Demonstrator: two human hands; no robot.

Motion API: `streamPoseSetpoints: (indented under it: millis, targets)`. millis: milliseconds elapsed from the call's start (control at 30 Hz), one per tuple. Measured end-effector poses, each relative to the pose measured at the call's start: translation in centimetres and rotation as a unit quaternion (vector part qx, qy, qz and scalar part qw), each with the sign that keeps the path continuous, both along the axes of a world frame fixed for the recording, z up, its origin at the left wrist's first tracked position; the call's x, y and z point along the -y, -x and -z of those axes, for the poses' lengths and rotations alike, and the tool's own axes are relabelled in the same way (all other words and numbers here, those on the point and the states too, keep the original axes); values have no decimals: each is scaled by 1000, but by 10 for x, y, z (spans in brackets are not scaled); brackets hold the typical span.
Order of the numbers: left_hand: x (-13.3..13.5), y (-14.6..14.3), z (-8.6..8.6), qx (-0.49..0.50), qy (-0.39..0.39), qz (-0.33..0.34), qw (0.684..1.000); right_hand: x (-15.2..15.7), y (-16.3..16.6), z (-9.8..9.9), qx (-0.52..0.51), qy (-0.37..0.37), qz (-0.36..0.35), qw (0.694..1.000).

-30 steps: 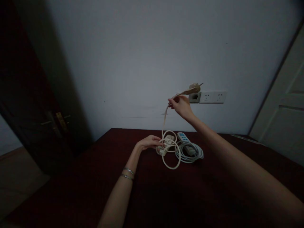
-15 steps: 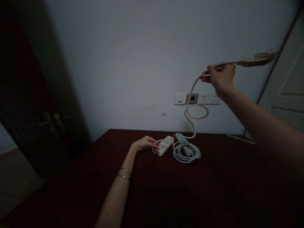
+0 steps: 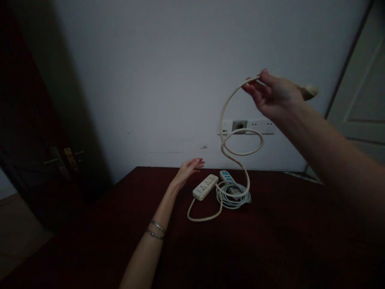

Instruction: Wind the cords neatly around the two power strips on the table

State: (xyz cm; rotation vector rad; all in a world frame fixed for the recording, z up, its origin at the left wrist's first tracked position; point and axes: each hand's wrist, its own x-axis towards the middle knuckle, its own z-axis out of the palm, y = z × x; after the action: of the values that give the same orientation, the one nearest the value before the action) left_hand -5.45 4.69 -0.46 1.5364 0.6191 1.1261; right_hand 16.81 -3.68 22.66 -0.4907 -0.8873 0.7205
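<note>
**Cream cord held high in the right hand**

The right hand (image 3: 275, 94) pinches the cream cord (image 3: 240, 154) up at 1 o'clock. The cord curls down through one loop to the cream power strip (image 3: 205, 186) on the dark red table (image 3: 285, 224). The left hand (image 3: 188, 168), fingers spread and empty, hovers just beside the strip at its 10 o'clock.

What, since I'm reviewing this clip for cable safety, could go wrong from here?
1. The left hand hovers open, off the cream power strip; a pull by the right hand on the cream cord might drag the strip across the table.
2. The cord runs over the white coil by the blue-and-white strip and could snag it.
3. The hanging loop may tighten into a kink.
</note>
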Motion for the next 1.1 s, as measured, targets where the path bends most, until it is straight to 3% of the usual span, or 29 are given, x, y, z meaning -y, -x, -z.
streamPoseSetpoints:
  millis: [67, 167, 267, 333, 467, 633, 767, 933, 1100]
  targets:
    - [15, -7, -13, 27, -49, 41, 998, 2, 14, 18, 6, 17, -53, 998]
    - [38, -11, -25, 51, -90, 172, 980, 1, 31, 47, 39, 18, -103, 994]
    - [53, -12, -29, -13, -75, 300, 951, -5, 42, 69, 67, 8, -107, 992]
    - [59, -14, -30, -82, -70, 330, 938, -10, 43, 79, 83, 10, -87, 993]
    - [57, -16, -26, -112, -43, 308, 944, -22, 30, 91, 82, 34, -31, 996]
    - [37, -14, -16, 8, 29, 193, 981, -31, -8, 100, 26, 46, 79, 995]
    - [19, -9, -10, 83, 30, 107, 990, -33, -43, 110, -8, 47, 175, 983]
    - [3, 4, -11, 167, 66, 65, 982, -33, -91, 136, 11, 67, 280, 958]
    - [-11, 31, -12, 254, 172, 53, 950, -29, -127, 170, -4, 73, 322, 944]
